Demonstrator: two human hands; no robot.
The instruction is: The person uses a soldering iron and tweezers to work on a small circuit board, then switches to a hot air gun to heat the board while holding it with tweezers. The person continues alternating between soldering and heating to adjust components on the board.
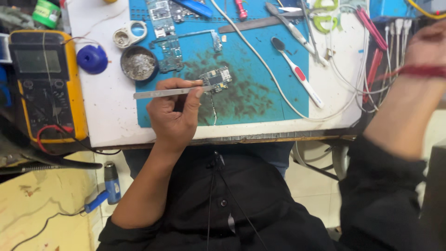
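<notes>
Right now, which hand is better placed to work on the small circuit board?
Left: the left hand holds tweezers whose tips reach the circuit board; the right hand is far off near the cables.

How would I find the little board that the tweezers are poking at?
Look at the blue mat in the middle of the white table. The left hand holds flat metal tweezers whose tip reaches a small circuit board lying on the mat's dark stained patch. It sits alone there, squarer than the longer boards farther up the mat.
</notes>
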